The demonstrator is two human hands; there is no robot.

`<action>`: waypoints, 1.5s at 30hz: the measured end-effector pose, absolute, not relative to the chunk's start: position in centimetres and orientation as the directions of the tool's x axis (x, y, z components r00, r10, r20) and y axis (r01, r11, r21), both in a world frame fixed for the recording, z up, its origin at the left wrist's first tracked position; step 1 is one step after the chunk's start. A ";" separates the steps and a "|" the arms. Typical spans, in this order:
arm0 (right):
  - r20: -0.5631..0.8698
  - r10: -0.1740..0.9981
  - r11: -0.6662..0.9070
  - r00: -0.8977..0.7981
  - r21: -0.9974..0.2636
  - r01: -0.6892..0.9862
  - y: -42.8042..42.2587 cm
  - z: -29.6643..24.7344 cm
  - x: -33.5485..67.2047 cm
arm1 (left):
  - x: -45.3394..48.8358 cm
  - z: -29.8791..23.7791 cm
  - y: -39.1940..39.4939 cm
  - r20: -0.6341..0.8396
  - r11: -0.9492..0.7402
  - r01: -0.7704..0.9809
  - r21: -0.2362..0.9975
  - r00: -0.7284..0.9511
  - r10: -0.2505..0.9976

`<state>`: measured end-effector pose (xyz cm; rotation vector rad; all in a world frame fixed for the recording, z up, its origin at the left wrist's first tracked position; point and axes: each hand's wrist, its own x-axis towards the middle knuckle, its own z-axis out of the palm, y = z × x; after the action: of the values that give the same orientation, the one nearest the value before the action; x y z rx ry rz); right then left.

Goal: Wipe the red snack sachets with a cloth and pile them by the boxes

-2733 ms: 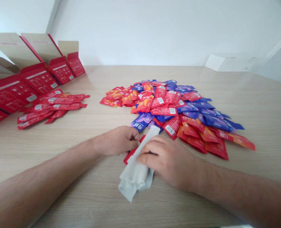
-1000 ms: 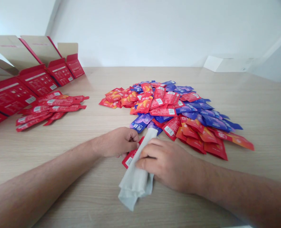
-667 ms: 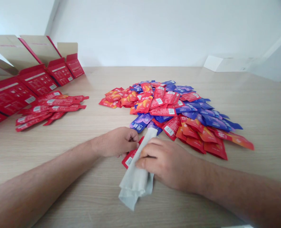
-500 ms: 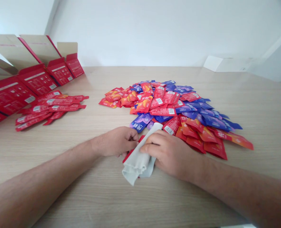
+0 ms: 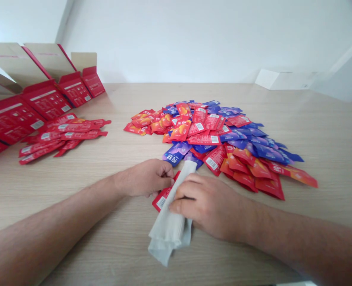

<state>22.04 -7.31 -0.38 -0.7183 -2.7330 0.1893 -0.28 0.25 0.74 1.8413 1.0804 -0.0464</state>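
My right hand (image 5: 202, 204) is closed around a folded white cloth (image 5: 171, 222), pinching it between thumb and fingers. Under the cloth lies a red sachet (image 5: 163, 198) with a white barcode label, partly covered. My left hand (image 5: 152, 177) grips the upper left edge of that sachet, its fingers curled and partly hidden. Just beyond both hands spreads a pile of red sachets (image 5: 204, 139) and blue-purple sachets (image 5: 176, 153). One purple sachet shows right behind the cloth's far end.
On the left stand several red boxes (image 5: 46, 99) with raised flaps. In front of them lies a smaller heap of red sachets (image 5: 77, 129). A white box (image 5: 285, 80) sits at the back right against the wall. Everything rests on a wooden table (image 5: 113, 246).
My right hand has drawn the white cloth toward me along the red sachet, uncovering its barcode end. My left hand has stayed in place.
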 end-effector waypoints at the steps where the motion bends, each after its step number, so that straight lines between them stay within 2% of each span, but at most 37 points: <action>1: 0.258 0.479 0.876 -0.839 -0.201 0.439 -7.3 -0.4 22.0 | -0.3 0.7 0.3 -0.453 -0.145 0.685 0.714 0.610 0.651; 6: 0.272 0.632 0.775 -0.725 -0.232 0.588 -7.1 -0.4 22.2 | -0.3 0.6 0.0 -0.456 -0.133 0.677 0.724 0.614 0.645; 8: 0.275 0.605 0.796 -0.747 -0.217 0.565 -7.1 -0.3 22.2 | -0.3 0.7 0.0 -0.455 -0.136 0.678 0.722 0.614 0.645; 11: 0.273 0.476 0.879 -0.836 -0.195 0.436 -7.2 -0.3 22.1 | -0.3 0.7 0.2 -0.449 -0.146 0.679 0.720 0.616 0.648; 12: 0.275 0.465 0.884 -0.842 -0.201 0.422 -7.2 -0.4 22.1 | -0.3 0.7 0.3 -0.449 -0.145 0.678 0.721 0.616 0.647; 17: 0.283 0.599 0.801 -0.749 -0.222 0.556 -7.0 -0.4 22.4 | -0.3 0.8 0.2 -0.464 -0.125 0.673 0.729 0.621 0.632; 22: 0.243 0.515 0.855 -0.822 -0.204 0.476 -7.2 -0.2 22.1 | -0.2 1.1 0.2 -0.461 -0.145 0.687 0.712 0.614 0.641; 27: 0.267 0.620 0.784 -0.737 -0.234 0.575 -7.2 -0.3 22.2 | -0.2 1.0 0.0 -0.460 -0.139 0.680 0.720 0.617 0.638; 32: 0.257 0.505 0.862 -0.824 -0.196 0.467 -7.3 -0.3 22.2 | -0.3 0.9 0.3 -0.458 -0.135 0.680 0.721 0.613 0.644; 37: 0.267 0.628 0.778 -0.731 -0.239 0.581 -7.1 -0.4 22.2 | -0.3 0.7 0.1 -0.462 -0.133 0.675 0.726 0.622 0.632; 42: 0.258 0.516 0.855 -0.817 -0.200 0.478 -7.2 -0.3 22.1 | -0.3 0.9 0.2 -0.462 -0.136 0.679 0.722 0.619 0.636; 45: 0.274 0.585 0.811 -0.763 -0.222 0.542 -7.1 -0.4 22.2 | -0.3 0.7 0.1 -0.471 -0.117 0.671 0.733 0.624 0.624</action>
<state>22.17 -7.10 -0.39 -0.8556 -2.6660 0.1847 -0.31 0.11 0.73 1.8035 1.0458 -0.0560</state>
